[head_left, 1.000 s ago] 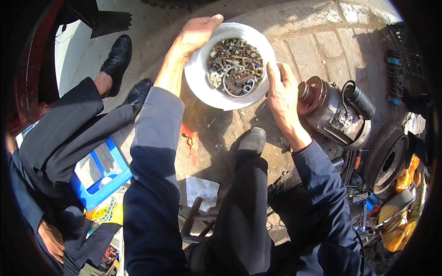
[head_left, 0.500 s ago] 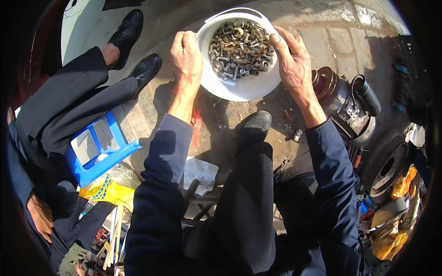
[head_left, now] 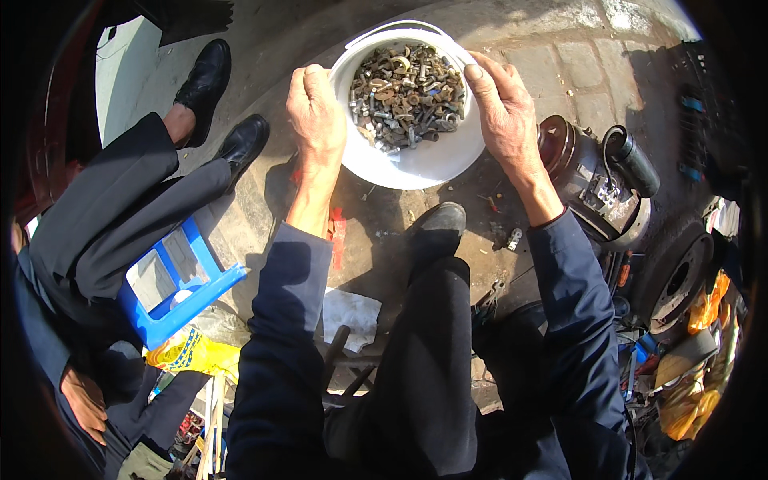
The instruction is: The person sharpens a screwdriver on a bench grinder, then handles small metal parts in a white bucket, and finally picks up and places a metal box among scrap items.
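Note:
Between my hands I hold a white plastic bucket (head_left: 416, 172) tilted so that I see into it. Inside lies a heap of loose bolts and nuts (head_left: 404, 96), some rusty brown, some shiny, gathered toward the far side. My left hand (head_left: 317, 116) is closed on the bucket's left rim. At the right rim my right hand (head_left: 506, 112) grips with the thumb over the edge. The thin white handle (head_left: 400, 26) rests along the far rim. Fingers behind the bucket wall are partly hidden.
A seated person's legs (head_left: 112, 192) and black shoes are at the left, beside a blue plastic stool (head_left: 180, 308) and a yellow bag (head_left: 196, 354). To the right lie a motor-like machine part (head_left: 596, 180) and a wheel (head_left: 676, 280). A white sheet (head_left: 350, 318) lies on the ground.
The bolts and nuts have shifted within the bucket, bunching differently. In the picture the bucket and both hands sit slightly lower and further left, as the whole view has moved somewhat.

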